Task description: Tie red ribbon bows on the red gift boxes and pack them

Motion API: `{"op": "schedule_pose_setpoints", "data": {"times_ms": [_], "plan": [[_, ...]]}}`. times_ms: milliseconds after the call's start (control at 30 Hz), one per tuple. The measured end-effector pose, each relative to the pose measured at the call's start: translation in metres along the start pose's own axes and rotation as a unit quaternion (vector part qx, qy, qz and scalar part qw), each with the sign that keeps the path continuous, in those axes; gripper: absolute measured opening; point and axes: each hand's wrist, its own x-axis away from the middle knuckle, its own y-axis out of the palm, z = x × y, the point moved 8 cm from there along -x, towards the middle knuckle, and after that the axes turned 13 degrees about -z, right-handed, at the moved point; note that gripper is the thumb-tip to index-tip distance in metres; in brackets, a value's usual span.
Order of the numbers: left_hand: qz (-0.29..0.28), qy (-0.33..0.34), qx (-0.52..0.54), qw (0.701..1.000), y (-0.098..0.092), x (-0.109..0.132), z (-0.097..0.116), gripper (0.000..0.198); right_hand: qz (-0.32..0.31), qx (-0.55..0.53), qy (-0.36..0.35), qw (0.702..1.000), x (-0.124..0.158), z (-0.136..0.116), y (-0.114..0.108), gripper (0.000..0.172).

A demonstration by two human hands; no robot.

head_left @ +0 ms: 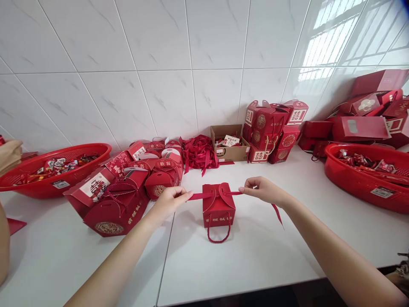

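Observation:
A small red gift box (pixel 218 209) with gold characters stands upright on the white table, its rope handle hanging down at the front. A red ribbon (pixel 200 196) passes through slots in the box's top flaps. To the left of the box, my left hand (pixel 172 199) pinches one end of the ribbon. My right hand (pixel 260 189) pinches the ribbon on the other side, with its loose tail dangling below the fingers. Between both hands and the box the ribbon is stretched nearly straight.
Finished-looking red boxes (pixel 118 204) crowd the left, beside a red basket (pixel 60 187) of sweets. Behind lie a ribbon heap (pixel 200 153), a cardboard box (pixel 231 154) with cards and stacked boxes (pixel 271 136). Another red basket (pixel 361 187) stands right. A person's arm (pixel 3 243) shows far left.

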Motion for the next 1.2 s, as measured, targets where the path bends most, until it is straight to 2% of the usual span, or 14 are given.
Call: {"op": "schedule_pose_setpoints", "data": {"times_ms": [133, 200, 333, 400, 467, 533, 567, 633, 700, 767, 833, 1000, 1100, 1200], "plan": [[0.013, 0.013, -0.027, 0.999, 0.003, -0.009, -0.003, 0.040, 0.042, -0.007, 0.006, 0.999, 0.000, 0.006, -0.006, 0.043], [0.043, 0.020, -0.045, 0.998, 0.003, -0.010, -0.008, 0.033, 0.069, 0.015, 0.013, 0.997, 0.006, 0.009, -0.008, 0.038], [0.109, 0.028, -0.072, 0.991, 0.002, 0.011, -0.014, 0.017, 0.154, 0.110, -0.004, 0.982, 0.036, 0.004, -0.015, 0.030], [0.073, 0.017, -0.074, 0.994, 0.012, 0.021, -0.017, 0.017, 0.094, 0.109, -0.007, 0.990, 0.042, 0.003, -0.002, 0.024], [0.015, -0.001, -0.070, 0.997, 0.027, 0.025, -0.022, 0.016, -0.017, 0.053, 0.016, 0.998, 0.038, 0.010, 0.023, 0.024], [-0.017, -0.025, 0.046, 0.998, 0.039, 0.023, -0.032, 0.002, -0.075, -0.057, 0.050, 0.994, 0.029, 0.021, 0.046, 0.028], [-0.021, -0.036, 0.136, 0.990, 0.044, 0.019, -0.038, 0.008, -0.072, -0.136, 0.061, 0.986, 0.022, 0.027, 0.055, 0.033], [-0.014, -0.048, 0.312, 0.949, 0.051, 0.011, -0.046, 0.026, -0.028, -0.344, 0.049, 0.937, 0.009, 0.037, 0.068, 0.035], [-0.001, -0.041, 0.410, 0.911, 0.053, 0.003, -0.046, 0.031, 0.041, -0.541, 0.003, 0.840, -0.002, 0.045, 0.073, 0.024], [0.026, -0.022, 0.465, 0.885, 0.048, -0.001, -0.043, 0.022, 0.099, -0.640, -0.042, 0.761, -0.007, 0.050, 0.071, 0.011], [0.073, 0.001, 0.519, 0.852, 0.039, 0.001, -0.041, 0.012, 0.144, -0.658, -0.069, 0.736, -0.006, 0.052, 0.063, 0.008], [0.182, 0.028, 0.578, 0.795, 0.016, 0.015, -0.040, 0.022, 0.202, -0.655, -0.107, 0.720, 0.007, 0.046, 0.039, 0.024], [0.201, 0.019, 0.587, 0.784, 0.012, 0.022, -0.041, 0.024, 0.198, -0.618, -0.107, 0.754, 0.015, 0.038, 0.033, 0.033], [0.208, 0.006, 0.588, 0.782, 0.012, 0.027, -0.046, 0.025, 0.196, -0.589, -0.076, 0.781, 0.019, 0.038, 0.037, 0.028]]}}
